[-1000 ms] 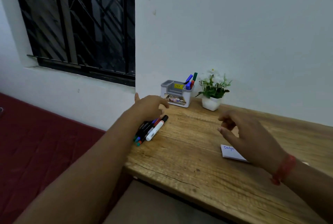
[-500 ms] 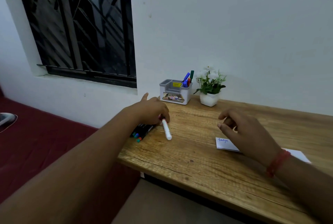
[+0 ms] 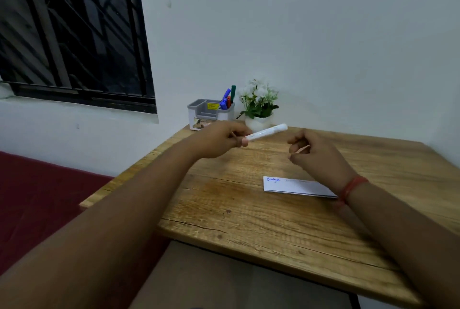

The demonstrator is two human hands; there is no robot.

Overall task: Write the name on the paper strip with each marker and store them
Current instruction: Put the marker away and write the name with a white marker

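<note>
My left hand grips one end of a white marker and holds it above the wooden table, its free end pointing right. My right hand hovers a short way to the marker's right with loosely curled fingers and holds nothing. The white paper strip lies flat on the table below my right wrist, with a name in blue at its left end. A grey and white organizer at the table's back holds blue, red and green markers. The loose markers at the left edge are hidden behind my left arm.
A small white pot with a flowering plant stands right of the organizer, against the white wall. A barred window is at the left. A dark red surface lies below the table's left edge.
My left hand has lifted the white marker off the table's left side and carried it right toward my right hand. The right hand rose slightly from the paper strip.
</note>
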